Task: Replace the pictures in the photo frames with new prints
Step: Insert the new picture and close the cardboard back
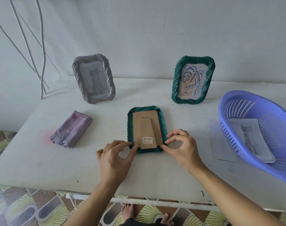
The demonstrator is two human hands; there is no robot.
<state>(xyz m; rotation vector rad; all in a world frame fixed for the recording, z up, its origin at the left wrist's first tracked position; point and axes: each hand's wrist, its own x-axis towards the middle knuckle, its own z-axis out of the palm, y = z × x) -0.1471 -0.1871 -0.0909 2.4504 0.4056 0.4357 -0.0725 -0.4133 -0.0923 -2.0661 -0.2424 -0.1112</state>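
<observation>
A green wavy photo frame (131, 128) lies face down in the middle of the table, its brown cardboard back (146, 128) and folded stand facing up. My left hand (116, 159) pinches the frame's near left corner. My right hand (183, 147) pinches the near right corner. A grey frame (77, 75) with a cat picture stands at the back left. A second green frame (176, 84) with a leaf drawing stands at the back right. Cat prints (251, 139) lie in a purple basket (236, 98) on the right.
A folded purple cloth (72, 129) lies on the left of the white table (155, 175). A sheet of paper (218, 144) sticks out from under the basket. Thin white poles (43, 51) lean at the back left. The wall is close behind the standing frames.
</observation>
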